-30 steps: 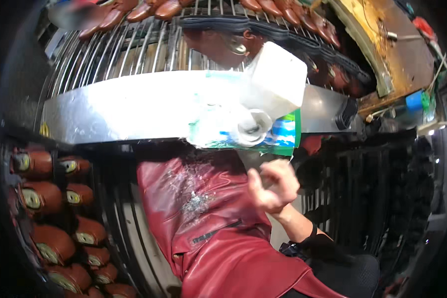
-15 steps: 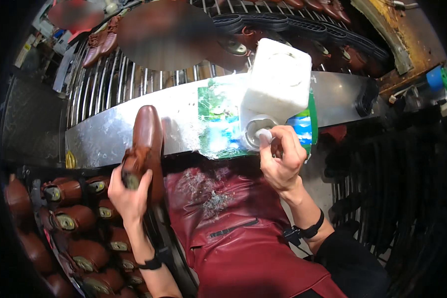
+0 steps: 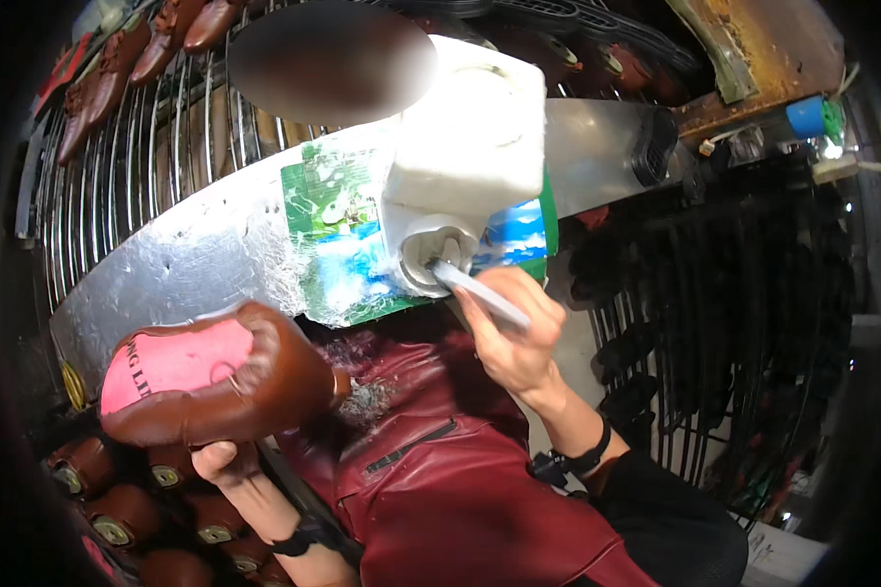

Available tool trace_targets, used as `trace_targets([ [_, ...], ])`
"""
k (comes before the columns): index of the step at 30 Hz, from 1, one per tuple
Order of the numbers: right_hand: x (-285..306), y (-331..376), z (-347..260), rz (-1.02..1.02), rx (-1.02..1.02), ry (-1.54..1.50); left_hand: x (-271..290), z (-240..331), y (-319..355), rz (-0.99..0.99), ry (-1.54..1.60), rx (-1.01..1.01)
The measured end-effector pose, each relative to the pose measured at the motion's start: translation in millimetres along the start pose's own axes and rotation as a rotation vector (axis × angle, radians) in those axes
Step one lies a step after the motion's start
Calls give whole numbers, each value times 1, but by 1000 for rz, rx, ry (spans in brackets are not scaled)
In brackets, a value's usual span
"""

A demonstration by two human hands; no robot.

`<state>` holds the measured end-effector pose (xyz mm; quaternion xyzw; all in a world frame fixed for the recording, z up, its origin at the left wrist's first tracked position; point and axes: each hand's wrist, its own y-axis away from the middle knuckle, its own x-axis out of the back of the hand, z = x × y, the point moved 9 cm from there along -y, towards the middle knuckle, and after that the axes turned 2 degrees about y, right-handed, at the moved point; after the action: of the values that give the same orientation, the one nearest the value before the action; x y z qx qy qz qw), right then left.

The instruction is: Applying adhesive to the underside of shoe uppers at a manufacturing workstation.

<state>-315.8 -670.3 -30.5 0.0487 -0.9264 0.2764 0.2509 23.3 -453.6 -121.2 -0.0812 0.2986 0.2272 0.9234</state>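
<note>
My left hand (image 3: 227, 464) holds a brown leather shoe upper (image 3: 289, 377) from below. Its underside faces up, showing a pink insole board (image 3: 181, 357) framed by folded leather. The thumb shows below the shoe's edge; the other fingers are mostly hidden. In my right hand (image 3: 519, 333) is a brush (image 3: 489, 298) with a flat, pale handle, slanting down into the round mouth of a white cup (image 3: 423, 284). Its bristles are not plainly visible. The cup joins a white, block-shaped container (image 3: 470, 147) on the metal bench.
A green and blue sheet (image 3: 338, 269) lies under the container on the metal bench (image 3: 181, 249). Beyond are a roller rack (image 3: 181, 127) and brown shoes (image 3: 108, 83). More brown shoes (image 3: 117, 519) stand at lower left. A dark red apron (image 3: 460, 499) covers my lap.
My left hand has turned the shoe from upright to sole-side up and brought it lower and left. The pale brush handle now shows above the cup. The whole view has shifted.
</note>
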Motion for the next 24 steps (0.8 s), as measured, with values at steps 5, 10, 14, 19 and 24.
trace_targets([
  [5,23,21,-10,-70,-12,53,11,15,20,255,-709,13],
  [10,32,33,25,-57,-435,-229,-115,29,-52,707,-972,-9],
  [14,-58,36,3,-239,-600,-846,-22,-6,28,-2,-1624,-776],
  [19,-153,42,-30,-526,-706,-1135,-27,-7,32,-20,-1656,-796],
  [24,-193,34,-56,-655,-669,-1031,-22,-2,35,-36,-1646,-819],
])
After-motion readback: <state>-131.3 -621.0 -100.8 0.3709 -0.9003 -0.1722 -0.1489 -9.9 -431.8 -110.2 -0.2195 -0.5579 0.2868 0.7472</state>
